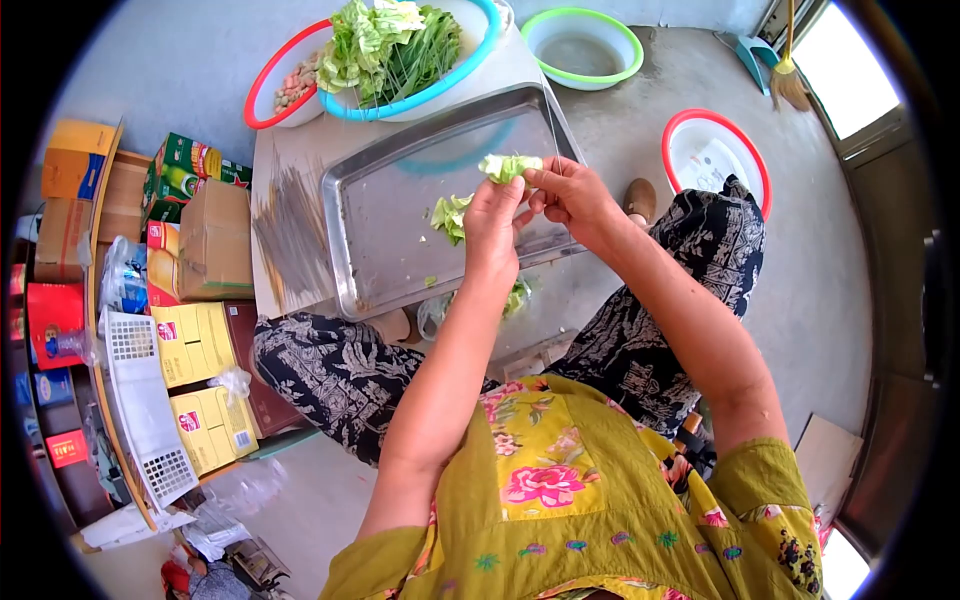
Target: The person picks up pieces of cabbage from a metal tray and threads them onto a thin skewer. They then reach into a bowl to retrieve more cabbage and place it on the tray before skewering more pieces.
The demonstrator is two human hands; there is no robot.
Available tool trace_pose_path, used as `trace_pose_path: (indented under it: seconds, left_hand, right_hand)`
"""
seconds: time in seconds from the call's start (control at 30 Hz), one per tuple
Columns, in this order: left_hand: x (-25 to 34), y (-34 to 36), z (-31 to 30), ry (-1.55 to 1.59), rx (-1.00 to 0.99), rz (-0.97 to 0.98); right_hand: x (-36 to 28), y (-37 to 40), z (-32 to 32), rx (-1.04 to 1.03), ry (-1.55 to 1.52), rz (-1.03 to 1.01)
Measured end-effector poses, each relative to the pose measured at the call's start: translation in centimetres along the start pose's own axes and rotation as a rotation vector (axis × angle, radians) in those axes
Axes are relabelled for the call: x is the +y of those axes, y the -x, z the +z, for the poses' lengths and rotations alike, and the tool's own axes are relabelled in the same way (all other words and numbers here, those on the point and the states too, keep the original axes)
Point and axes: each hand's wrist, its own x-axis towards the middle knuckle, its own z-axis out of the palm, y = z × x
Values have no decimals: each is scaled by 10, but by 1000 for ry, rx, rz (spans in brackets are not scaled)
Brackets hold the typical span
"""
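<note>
A folded piece of pale green lettuce is pinched between the fingers of my left hand, above the metal tray. My right hand closes its fingertips on the right end of the same piece. The shallow rectangular tray lies on a low table in front of me. Inside it, just left of my left hand, is a small heap of torn lettuce, with a few scraps around. Many thin wooden skewers are spread along the table's left side.
At the back, a blue-rimmed basin holds lettuce and long green leaves, beside a red-rimmed basin of small pinkish pieces. A green-rimmed basin and another red-rimmed basin stand on the floor. Cardboard boxes are stacked at left.
</note>
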Motion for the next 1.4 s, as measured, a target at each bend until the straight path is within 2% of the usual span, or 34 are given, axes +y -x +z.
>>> trace_pose_path:
  seconds: [0.03,0.13,0.27,0.33,0.43,0.5,0.57,0.63,0.77,1.03,1.4]
  left_hand:
    - [0,-1,0,26,30,135]
    - [1,-3,-6,42,104,194]
    - [14,3,-16,135,76,217]
    - [30,7,-29,156,132,86]
    - [48,2,-74,124,84,35]
    - [59,3,-101,149,104,18]
    - [65,2,-126,173,116,-4]
    - [68,4,-149,194,111,3]
    - [72,11,-154,249,113,-16]
    - [72,17,-156,290,81,22]
    - [78,26,-147,294,105,58]
  right_hand:
    - [0,3,3,0,15,4]
    - [3,6,5,-6,40,20]
    - [3,21,16,-8,179,-11]
    - [-2,33,22,6,241,-25]
    - [0,44,19,5,329,-40]
    - [7,50,18,-140,335,-27]
    - [10,71,38,-182,410,-18]
    - [22,85,57,-266,671,-57]
    - [22,91,84,-249,936,-87]
    - [19,87,111,-243,1004,-67]
    - [20,82,112,-232,1029,-46]
